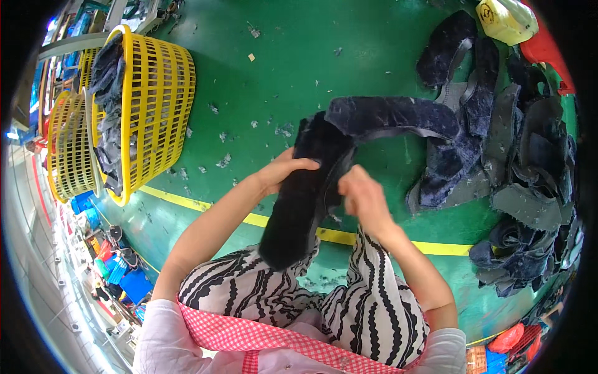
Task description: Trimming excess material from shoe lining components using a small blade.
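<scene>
Above the black-and-white striped trousers (230, 287), a black plush piece (305, 193) is held aslant by the left hand (280, 171), its thumb laid across the upper face and its fingers hidden beneath. At the piece's right edge, the right hand (367, 198) is seen with fingers curled in; it is blurred by motion, so whether anything is pinched there cannot be told. From the upper end of the piece, a curved plush strip (392, 115) is extended to the right, its far end laid over the heap; whether the two are joined cannot be made out. To the right, a heap of dark plush pieces (529, 168) is spread on the green floor (249, 81), some turned with a grey backing upward. Beyond the heap, a pale yellow container (507, 22) is set beside a red object (551, 50) that is cut off by the rim of the view. At the left, a yellow basket (162, 106) is filled with dark pieces (111, 124), and a second basket (68, 143) is placed behind it. Between basket and hands, the floor is littered with grey fluff (283, 130); it is crossed by a yellow line (445, 249) near the knees. Below, a red-and-white checked apron (249, 330) is worn.
</scene>
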### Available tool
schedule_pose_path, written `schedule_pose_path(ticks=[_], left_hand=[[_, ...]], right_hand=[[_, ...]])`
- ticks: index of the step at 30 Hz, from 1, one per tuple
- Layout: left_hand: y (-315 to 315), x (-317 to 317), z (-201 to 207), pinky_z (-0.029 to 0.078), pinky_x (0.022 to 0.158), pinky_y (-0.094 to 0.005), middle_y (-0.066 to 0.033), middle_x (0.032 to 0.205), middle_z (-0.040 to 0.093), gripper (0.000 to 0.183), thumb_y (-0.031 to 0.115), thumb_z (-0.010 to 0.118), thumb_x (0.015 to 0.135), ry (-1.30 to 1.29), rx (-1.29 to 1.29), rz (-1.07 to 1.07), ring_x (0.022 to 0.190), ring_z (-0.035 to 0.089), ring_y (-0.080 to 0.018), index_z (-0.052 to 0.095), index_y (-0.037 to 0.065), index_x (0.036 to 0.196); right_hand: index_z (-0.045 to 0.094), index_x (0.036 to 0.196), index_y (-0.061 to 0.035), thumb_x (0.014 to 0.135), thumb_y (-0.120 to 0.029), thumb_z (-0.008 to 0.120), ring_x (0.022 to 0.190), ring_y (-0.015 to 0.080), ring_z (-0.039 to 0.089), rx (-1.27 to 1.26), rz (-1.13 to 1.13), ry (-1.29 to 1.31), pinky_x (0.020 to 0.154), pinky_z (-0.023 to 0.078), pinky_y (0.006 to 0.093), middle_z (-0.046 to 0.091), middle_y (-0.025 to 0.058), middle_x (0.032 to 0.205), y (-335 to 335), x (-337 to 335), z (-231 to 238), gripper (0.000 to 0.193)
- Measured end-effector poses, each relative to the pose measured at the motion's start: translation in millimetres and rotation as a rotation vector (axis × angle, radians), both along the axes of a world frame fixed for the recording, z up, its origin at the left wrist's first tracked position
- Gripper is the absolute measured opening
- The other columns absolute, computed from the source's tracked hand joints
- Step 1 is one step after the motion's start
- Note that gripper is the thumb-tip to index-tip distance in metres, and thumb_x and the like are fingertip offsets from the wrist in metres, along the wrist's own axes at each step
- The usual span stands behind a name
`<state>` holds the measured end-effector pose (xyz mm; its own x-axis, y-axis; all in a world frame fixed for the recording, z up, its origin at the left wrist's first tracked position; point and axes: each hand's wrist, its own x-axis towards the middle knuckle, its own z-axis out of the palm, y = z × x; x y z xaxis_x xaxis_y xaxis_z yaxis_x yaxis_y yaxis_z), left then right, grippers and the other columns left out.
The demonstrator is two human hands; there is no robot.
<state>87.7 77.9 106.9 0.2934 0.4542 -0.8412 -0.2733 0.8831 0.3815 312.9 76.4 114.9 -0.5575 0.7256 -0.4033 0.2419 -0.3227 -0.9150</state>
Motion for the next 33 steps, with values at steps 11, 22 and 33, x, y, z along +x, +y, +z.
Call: schedule_pose_path(ticks=[11,22,33], left_hand=[[-9.3,-5.2,14.5,0.049,0.088,-0.0362,-0.0076,0.114,0.056,0.061,0.013,0.067,0.076,0.117,0.026,-0.028,0.101,0.057,-0.0189,0.039,0.008,0.13],[-2.2,-9.5,13.8,0.048,0.09,-0.0374,-0.0085,0.115,0.056,0.063,0.012,0.065,0.076,0.115,0.012,-0.07,0.103,0.057,-0.0208,0.037,0.008,0.132],[5.9,-5.8,9.2,0.05,0.087,-0.0361,-0.0076,0.113,0.056,0.06,0.011,0.062,0.076,0.061,0.022,-0.097,0.1,0.057,-0.0185,0.038,0.007,0.131]], right_hand=[[0.032,0.073,-0.0144,0.096,-0.053,0.033,0.044,0.0035,0.017,-0.762,-0.036,0.337,0.04,0.012,0.0219,0.026,-0.0059,0.058,38.9,10.1,-23.0,0.045],[0.033,0.07,-0.0148,0.096,-0.05,0.039,0.045,0.0029,0.015,-0.801,0.028,0.336,0.041,0.011,0.022,0.023,-0.008,0.057,48.3,10.5,-14.6,0.043],[0.037,0.072,-0.0128,0.096,-0.046,0.041,0.045,0.0025,0.018,-0.641,-0.068,0.327,0.04,0.013,0.0221,0.023,-0.0076,0.057,45.5,8.2,-6.1,0.042]])
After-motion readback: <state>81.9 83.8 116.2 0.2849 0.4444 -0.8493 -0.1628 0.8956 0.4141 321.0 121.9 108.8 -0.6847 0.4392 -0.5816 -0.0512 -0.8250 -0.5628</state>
